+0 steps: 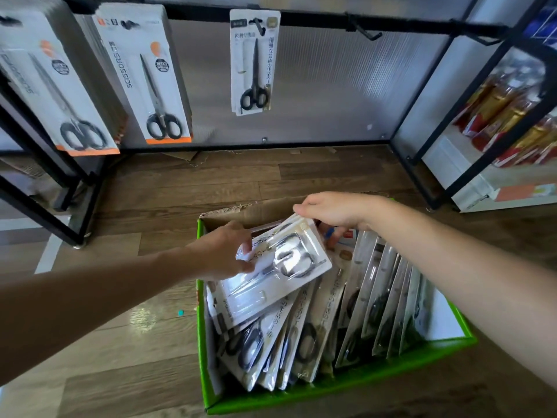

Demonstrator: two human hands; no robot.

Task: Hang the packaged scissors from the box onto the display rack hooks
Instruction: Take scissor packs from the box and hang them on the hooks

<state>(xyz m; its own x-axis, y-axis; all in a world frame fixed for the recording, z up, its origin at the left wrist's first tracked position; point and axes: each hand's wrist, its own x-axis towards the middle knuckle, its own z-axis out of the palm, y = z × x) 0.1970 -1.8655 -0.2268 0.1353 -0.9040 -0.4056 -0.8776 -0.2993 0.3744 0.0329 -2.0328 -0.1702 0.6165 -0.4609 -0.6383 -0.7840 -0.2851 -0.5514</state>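
Packaged scissors (277,267) — one white blister pack with a black-handled pair inside, raised slantwise over the stock in the box (346,384). Held at two places: left edge gripped by the left hand (223,251), fingers curled round it; far upper corner pinched by the right hand (334,211), fingers bent over the top of the card. Handle end toward the right, blade end down toward the near left. Lower edge close over the packs beneath; contact cannot be told.

Box of green cardboard, top open, set on the wooden floor (211,182) in front of the display rack (331,19) and apart from it. Filled with more packs (301,342) of the same kind, standing on edge — fanned and leaning on the left side, nearer upright on the right.

On the rack's black rail: one matching pack (254,60) hanging upright from a hook, handles down. Second hook (366,33) further right on the same rail. At left, two rows of larger scissors packs (144,76) with orange bottom edges, hung several deep. Far right, a separate shelf (470,188) with red and gold packets, blurred.
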